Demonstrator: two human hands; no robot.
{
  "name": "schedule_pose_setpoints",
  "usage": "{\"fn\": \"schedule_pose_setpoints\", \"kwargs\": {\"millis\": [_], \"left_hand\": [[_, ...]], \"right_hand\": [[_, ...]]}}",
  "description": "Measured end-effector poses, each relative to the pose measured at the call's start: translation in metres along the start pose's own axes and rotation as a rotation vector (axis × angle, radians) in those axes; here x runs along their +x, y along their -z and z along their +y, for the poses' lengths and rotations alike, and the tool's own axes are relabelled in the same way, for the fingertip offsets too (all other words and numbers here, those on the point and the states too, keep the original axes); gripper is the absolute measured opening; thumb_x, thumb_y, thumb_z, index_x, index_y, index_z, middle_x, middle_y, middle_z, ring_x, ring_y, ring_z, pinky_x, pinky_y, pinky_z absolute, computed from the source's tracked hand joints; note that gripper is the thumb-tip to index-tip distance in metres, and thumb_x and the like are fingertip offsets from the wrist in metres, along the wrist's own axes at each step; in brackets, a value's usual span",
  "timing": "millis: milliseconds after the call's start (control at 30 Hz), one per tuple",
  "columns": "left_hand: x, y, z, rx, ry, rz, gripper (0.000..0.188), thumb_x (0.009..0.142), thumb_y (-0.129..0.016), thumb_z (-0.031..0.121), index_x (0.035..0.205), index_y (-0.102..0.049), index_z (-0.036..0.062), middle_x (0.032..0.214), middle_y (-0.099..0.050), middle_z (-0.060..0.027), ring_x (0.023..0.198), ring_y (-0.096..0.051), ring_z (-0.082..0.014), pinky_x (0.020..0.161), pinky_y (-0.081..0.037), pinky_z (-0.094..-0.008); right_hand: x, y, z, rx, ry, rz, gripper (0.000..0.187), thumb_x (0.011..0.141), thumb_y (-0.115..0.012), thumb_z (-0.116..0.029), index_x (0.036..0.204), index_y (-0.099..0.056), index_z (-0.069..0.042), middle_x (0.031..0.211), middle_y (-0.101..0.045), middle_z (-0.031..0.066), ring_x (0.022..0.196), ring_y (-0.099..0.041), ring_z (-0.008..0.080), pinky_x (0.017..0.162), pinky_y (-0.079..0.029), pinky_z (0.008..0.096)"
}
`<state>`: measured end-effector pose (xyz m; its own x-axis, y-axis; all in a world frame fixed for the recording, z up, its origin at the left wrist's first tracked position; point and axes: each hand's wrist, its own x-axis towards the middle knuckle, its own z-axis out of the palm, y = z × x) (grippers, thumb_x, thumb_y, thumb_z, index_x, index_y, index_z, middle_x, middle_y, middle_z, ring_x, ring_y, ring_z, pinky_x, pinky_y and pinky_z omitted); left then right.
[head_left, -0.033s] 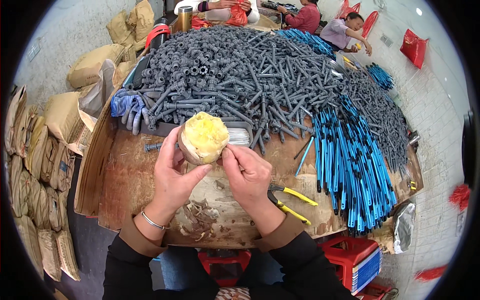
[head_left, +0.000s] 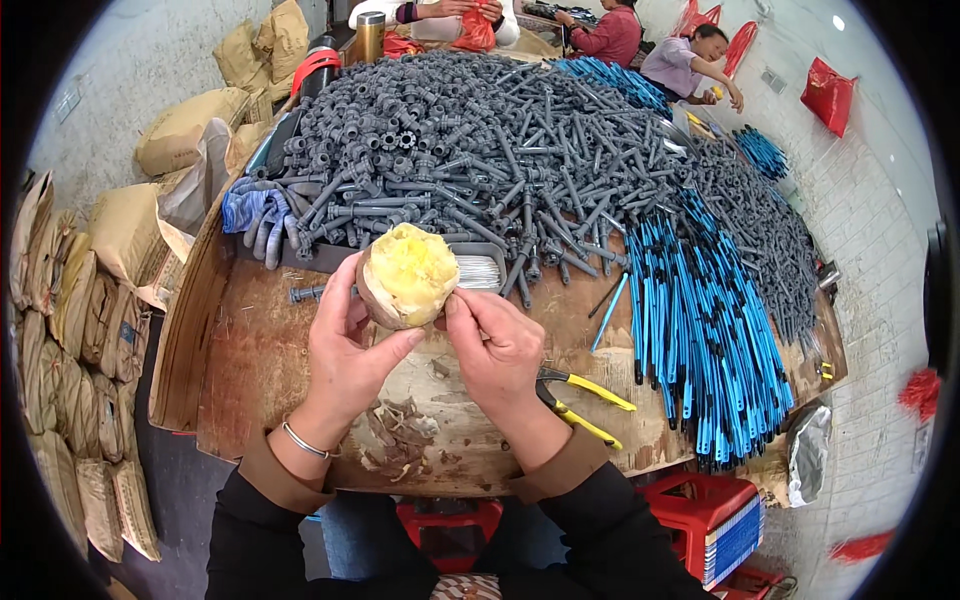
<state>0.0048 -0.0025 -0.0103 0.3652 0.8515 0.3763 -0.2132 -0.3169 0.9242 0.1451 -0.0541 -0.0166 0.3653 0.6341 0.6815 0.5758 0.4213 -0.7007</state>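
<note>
Tuber: I watch a round, partly peeled tuber held up above the near side of the wooden table, yellow flesh on top, brownish skin lower down.
Left hand: the left hand is curled around its left side and underside, thumb below; the far fingertips are hidden from me.
Right hand: on my feed the right hand has thumb and forefinger pressed together at the tuber's lower right edge; whether skin sits between them, I cannot tell.
Peel scraps: brown peel scraps lie on the table between the forearms.
Pliers: yellow-handled pliers lie just beside the right wrist.
Beyond: I see grey plastic parts heaped behind the hands, and blue strips piled to the right.
Gloves: blue-and-grey gloves rest at the heap's left edge.
</note>
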Motion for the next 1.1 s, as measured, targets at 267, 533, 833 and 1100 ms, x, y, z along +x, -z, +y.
{"fn": "schedule_pose_setpoints", "kwargs": {"millis": [267,533,833,1100], "left_hand": [[0.0021,0.0011,0.0016,-0.071,0.016,-0.036,0.079,0.07,-0.07,-0.007,0.135,-0.026,-0.0047,0.13,-0.043,-0.0136,0.116,-0.05,-0.0216,0.098,-0.043,-0.0332],[0.0024,0.0016,0.002,-0.072,-0.036,-0.035,0.08,0.07,-0.071,-0.005,0.136,-0.026,-0.0044,0.13,-0.044,-0.0137,0.116,-0.05,-0.0216,0.098,-0.043,-0.0333],[-0.001,-0.002,0.004,-0.072,-0.052,-0.016,0.079,0.07,-0.071,-0.006,0.135,-0.026,-0.0045,0.128,-0.045,-0.014,0.115,-0.05,-0.0217,0.097,-0.043,-0.0335],[0.0014,0.0002,0.0051,-0.069,-0.087,-0.046,0.077,0.069,-0.07,-0.007,0.134,-0.028,-0.0048,0.127,-0.046,-0.0136,0.115,-0.051,-0.0211,0.096,-0.044,-0.0325]], "right_hand": [[-0.0001,0.0022,-0.0016,0.052,-0.116,-0.013,0.012,0.084,-0.06,-0.001,0.092,-0.065,0.005,0.077,-0.067,0.0108,0.066,-0.065,0.0124,0.058,-0.05,0.0222],[0.0012,0.0003,-0.002,0.229,-0.174,0.003,0.011,0.085,-0.06,-0.001,0.092,-0.065,0.006,0.079,-0.066,0.0106,0.066,-0.065,0.0123,0.058,-0.05,0.0215],[0.0004,0.0014,-0.0023,0.043,-0.063,0.013,0.009,0.082,-0.061,0.001,0.088,-0.065,0.006,0.076,-0.066,0.0098,0.064,-0.064,0.0106,0.055,-0.048,0.0214],[-0.0002,0.0029,-0.0021,0.034,-0.089,0.007,0.007,0.08,-0.062,0.001,0.085,-0.065,0.004,0.072,-0.065,0.0077,0.061,-0.061,0.0093,0.054,-0.048,0.0217]]}}
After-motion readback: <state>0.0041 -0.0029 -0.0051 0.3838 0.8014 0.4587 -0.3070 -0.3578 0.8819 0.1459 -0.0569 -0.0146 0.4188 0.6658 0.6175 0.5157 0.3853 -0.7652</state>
